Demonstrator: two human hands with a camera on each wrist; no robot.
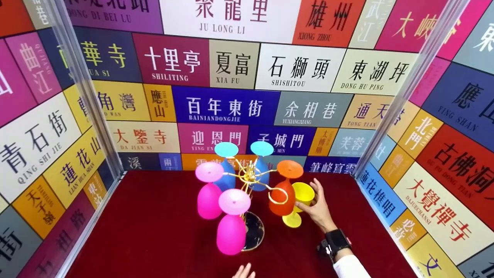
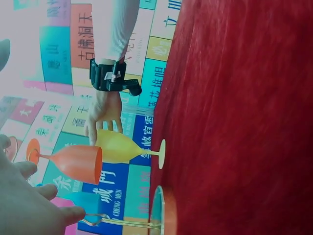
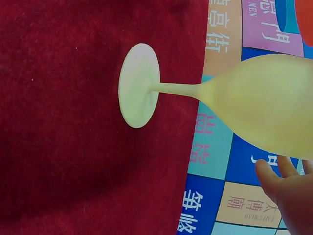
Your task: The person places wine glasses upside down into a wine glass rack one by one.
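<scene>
A yellow plastic wine glass (image 1: 299,202) stands upright on its round foot on the bench (image 1: 154,231), which is covered in dark red velvety cloth. It sits just to the right of a gold wire glass rack (image 1: 251,181) with curled arms and a round dark base. From the rack hang 6 matte goblets upside down, feet up: 3 pink goblets (image 1: 230,226), 2 teal goblets (image 1: 225,166) and 1 orange goblet (image 1: 283,193), the last just beside the yellow glass.

The right hand (image 1: 318,208) reaches in from the lower right, wrist wearing a black strapped device (image 1: 335,241) over a white sleeve (image 1: 349,268). Its fingers (image 1: 316,189) are spread and nearly straight at the bowl of the yellow glass; the right wrist view shows fingertips just beside the bowl, and actual contact cannot be told. Only the left hand (image 1: 244,271) fingertips show at the bottom edge, loosely extended and holding nothing.

The walls are tiled with coloured place-name signs, among them "BAINIANDONGJIE", "SHILITING", "XIA FU", "SHISHITOU" and "DONG HU PING".
</scene>
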